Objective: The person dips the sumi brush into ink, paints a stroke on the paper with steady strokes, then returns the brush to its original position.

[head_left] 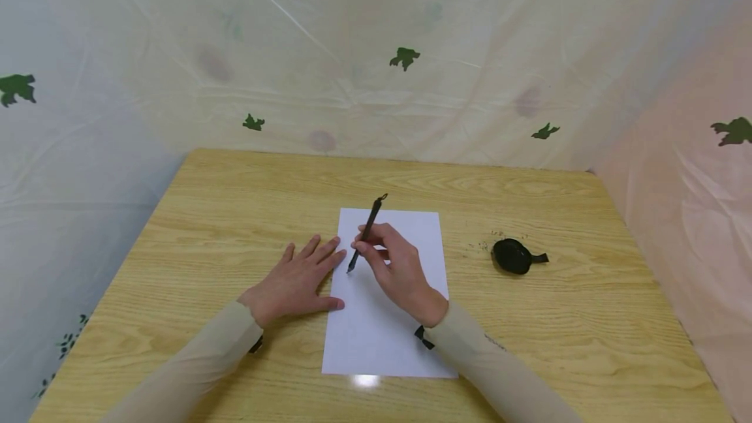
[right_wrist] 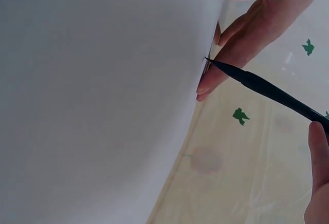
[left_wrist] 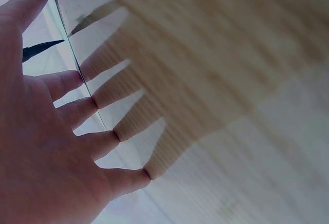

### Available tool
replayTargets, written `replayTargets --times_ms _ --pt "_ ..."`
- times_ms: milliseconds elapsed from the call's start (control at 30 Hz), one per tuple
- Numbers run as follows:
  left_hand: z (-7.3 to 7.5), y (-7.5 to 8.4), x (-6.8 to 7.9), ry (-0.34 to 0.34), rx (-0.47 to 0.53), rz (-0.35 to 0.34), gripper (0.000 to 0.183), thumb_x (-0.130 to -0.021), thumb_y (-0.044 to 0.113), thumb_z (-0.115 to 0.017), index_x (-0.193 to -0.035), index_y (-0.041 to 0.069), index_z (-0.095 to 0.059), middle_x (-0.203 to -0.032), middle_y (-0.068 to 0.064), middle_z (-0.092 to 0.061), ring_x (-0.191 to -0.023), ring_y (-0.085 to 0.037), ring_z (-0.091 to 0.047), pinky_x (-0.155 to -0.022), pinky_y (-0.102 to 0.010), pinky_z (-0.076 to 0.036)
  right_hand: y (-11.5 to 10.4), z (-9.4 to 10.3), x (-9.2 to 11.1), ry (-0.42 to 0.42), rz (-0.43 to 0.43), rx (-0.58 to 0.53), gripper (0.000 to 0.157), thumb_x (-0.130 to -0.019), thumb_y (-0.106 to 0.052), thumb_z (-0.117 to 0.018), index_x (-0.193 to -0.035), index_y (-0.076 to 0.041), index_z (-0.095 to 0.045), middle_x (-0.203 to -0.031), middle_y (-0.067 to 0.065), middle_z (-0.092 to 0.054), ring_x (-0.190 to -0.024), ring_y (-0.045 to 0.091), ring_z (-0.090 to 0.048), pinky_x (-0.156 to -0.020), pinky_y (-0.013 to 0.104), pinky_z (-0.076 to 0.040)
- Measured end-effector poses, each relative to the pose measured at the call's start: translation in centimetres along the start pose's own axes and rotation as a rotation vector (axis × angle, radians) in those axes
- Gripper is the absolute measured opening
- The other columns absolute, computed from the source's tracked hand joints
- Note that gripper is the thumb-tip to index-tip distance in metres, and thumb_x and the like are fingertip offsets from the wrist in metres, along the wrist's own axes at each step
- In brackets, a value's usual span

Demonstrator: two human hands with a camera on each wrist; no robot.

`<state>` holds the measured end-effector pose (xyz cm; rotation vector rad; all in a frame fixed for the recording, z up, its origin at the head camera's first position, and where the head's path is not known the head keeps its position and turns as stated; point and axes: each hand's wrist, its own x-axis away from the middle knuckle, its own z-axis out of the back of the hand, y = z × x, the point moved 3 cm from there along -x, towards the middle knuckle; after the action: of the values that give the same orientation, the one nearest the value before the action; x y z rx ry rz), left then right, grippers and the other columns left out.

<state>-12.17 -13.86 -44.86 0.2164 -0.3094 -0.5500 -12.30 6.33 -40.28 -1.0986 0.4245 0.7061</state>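
A sheet of white paper lies upright on the table. My left hand is spread with straight fingers over its left edge, thumb and some fingertips on the paper. My right hand pinches a dark calligraphy brush between thumb and fingers, above the sheet. The brush slants, its hanging loop up and its pointed tip down near the left fingertips. In the right wrist view, the black tip comes right to the paper's surface. The left wrist view shows the tip beyond the left hand.
To the right of the paper sits a small black dish with a short handle. Dark specks mark the wooden table beside it. Pale curtains with green bird shapes enclose the back and sides.
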Motion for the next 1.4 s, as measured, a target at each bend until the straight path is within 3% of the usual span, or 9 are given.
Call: replayTargets --times_ms 1067,1400 --pt "-0.08 0.06 -0.12 -0.001 -0.010 0.013 0.094 -0.091 0.068 -0.067 -0.163 0.017 -0.036 -0.172 -0.005 -0.022 -0.158 -0.040 -0.012 -0.116 -0.075 -0.016 0.34 0.22 0.31 -0.029 -0.015 0.030 0.038 -0.090 0.006 -0.075 -0.123 0.001 -0.057 -0.107 0.012 -0.070 -0.098 0.026 -0.074 -0.075 0.032 -0.062" --pt "0.06 0.11 0.03 0.008 0.003 0.007 0.092 -0.091 0.066 -0.068 -0.162 0.016 -0.037 -0.172 -0.005 -0.022 -0.157 -0.041 -0.013 -0.115 -0.076 -0.017 0.42 0.53 0.46 -0.022 0.020 0.031 0.037 -0.089 0.008 -0.075 -0.121 0.002 -0.059 -0.106 0.011 -0.069 -0.097 0.025 -0.074 -0.073 0.028 -0.061"
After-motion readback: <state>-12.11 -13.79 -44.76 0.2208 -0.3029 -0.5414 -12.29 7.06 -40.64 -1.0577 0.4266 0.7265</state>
